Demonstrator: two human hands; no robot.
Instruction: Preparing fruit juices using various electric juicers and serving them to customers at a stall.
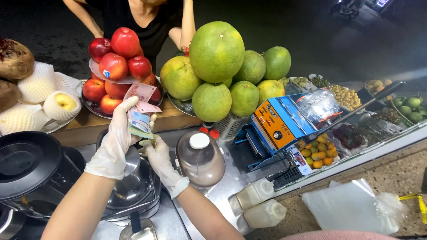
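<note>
Head view: both gloved hands meet above the metal blender (pixel 133 186) at the near left. The left hand (pixel 116 138) has its grip pinched on a fanned stack of banknotes (pixel 140 111), raised clear of the wet table (pixel 222 186), likely for counting. The right hand (pixel 158 158) sits just below, fingers curled at the notes' lower edge. Apples (pixel 118 66) and pomelos (pixel 216 71) are piled high at the far edge, facing a person (pixel 142 18) standing beyond.
</note>
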